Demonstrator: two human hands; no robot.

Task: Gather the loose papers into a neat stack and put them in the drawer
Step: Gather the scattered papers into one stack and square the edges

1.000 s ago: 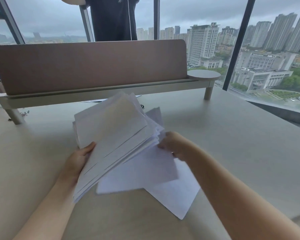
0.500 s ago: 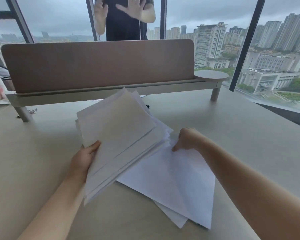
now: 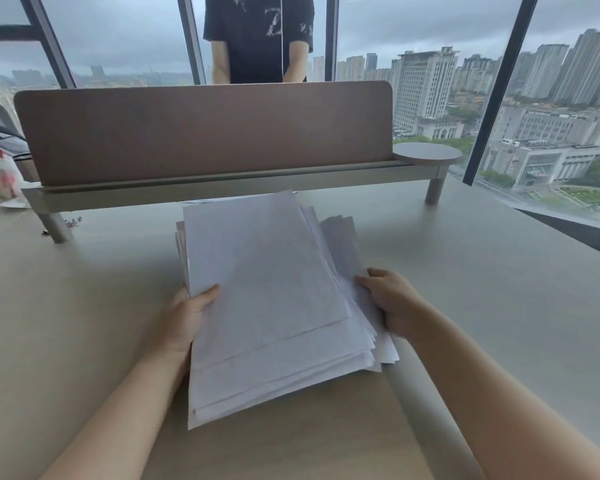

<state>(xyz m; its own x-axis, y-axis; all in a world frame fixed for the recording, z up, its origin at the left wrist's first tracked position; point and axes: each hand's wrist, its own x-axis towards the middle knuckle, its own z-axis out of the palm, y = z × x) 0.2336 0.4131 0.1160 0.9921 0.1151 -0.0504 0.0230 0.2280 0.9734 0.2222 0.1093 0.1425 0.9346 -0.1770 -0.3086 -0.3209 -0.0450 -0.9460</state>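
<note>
Head view: both hands held an uneven stack of papers point(image 3: 271, 306) over the counter point(image 3: 482, 289).

The papers were white and fanned, their near edges stepped and several sheets sticking out at the right side, so the stack was not yet squared. The left hand point(image 3: 187, 317) gripped the left edge, thumb on the top sheet and fingers hidden underneath. The right hand point(image 3: 392, 306) clasped the right edge, fingers curled against the protruding sheets. The stack lay tilted between the two forearms, just in front of a brown divider point(image 3: 205, 133) on a raised shelf point(image 3: 239, 187). Behind the divider stood a person in a dark shirt point(image 3: 258, 32) before the windows point(image 3: 430, 29). No drawer showed in the view.
</note>
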